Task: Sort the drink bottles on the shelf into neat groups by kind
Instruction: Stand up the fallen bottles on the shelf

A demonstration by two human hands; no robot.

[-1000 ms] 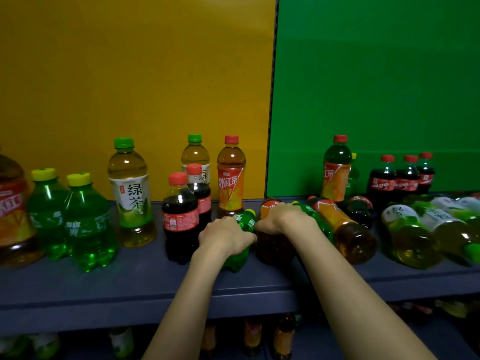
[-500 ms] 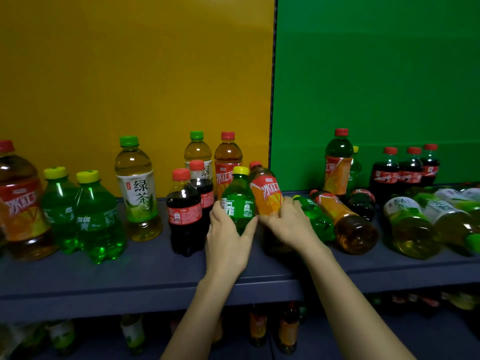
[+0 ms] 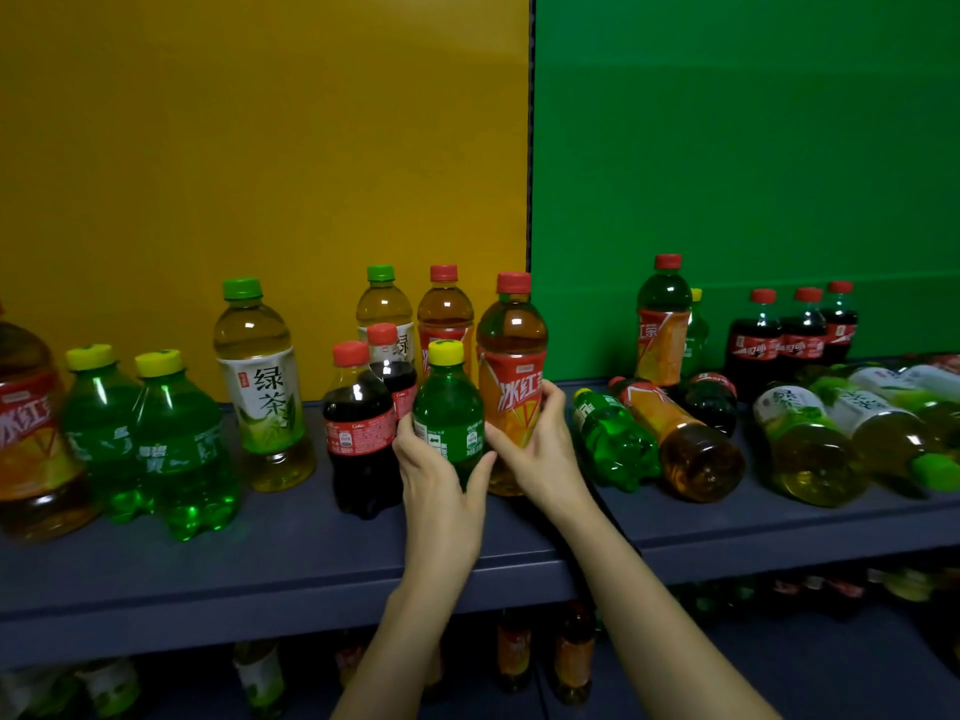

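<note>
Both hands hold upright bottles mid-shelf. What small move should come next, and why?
Probably carry the green soda bottle in the left hand leftward to the two yellow-capped green soda bottles standing there: same kind. The iced tea bottle in the right hand already stands near another iced tea bottle.

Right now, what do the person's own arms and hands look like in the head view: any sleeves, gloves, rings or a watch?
Both forearms are bare as far as the frame shows, with no sleeves in view. The left hand and right hand wear no gloves. No watch, bracelet or ring is visible on the sides facing the camera. Nails look short and unpainted, though the picture is too soft to be sure.
</note>
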